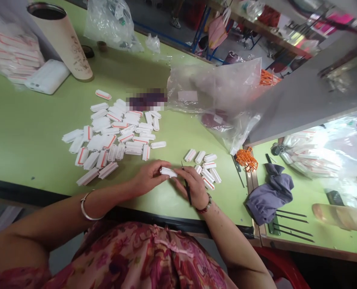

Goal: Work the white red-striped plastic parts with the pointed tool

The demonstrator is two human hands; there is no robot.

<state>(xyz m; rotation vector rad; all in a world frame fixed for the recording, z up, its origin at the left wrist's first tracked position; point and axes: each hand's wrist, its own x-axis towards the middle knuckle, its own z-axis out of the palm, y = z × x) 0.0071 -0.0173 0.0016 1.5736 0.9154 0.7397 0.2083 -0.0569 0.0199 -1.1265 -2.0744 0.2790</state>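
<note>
My left hand [150,175] pinches one end of a small white plastic piece [168,172] just above the green table. At its other end are the fingertips of my right hand [194,185]. A thin black pointed tool [188,192] lies in my right hand, its narrow tip rising past the fingers; whether it is tweezers or a pick I cannot tell. To the left spreads a big pile of similar white pieces [106,130], several with an orange-red strip. A smaller group of them [208,165] lies to the right of my right hand.
Orange loop-shaped parts [247,159] lie near the table's seam, beside a dark thin tool [238,170]. Clear plastic bags [214,86] cover the back. At left stand a cream tumbler [62,42] and a white box-like device [48,76]. A grey-purple cloth [270,192] lies right.
</note>
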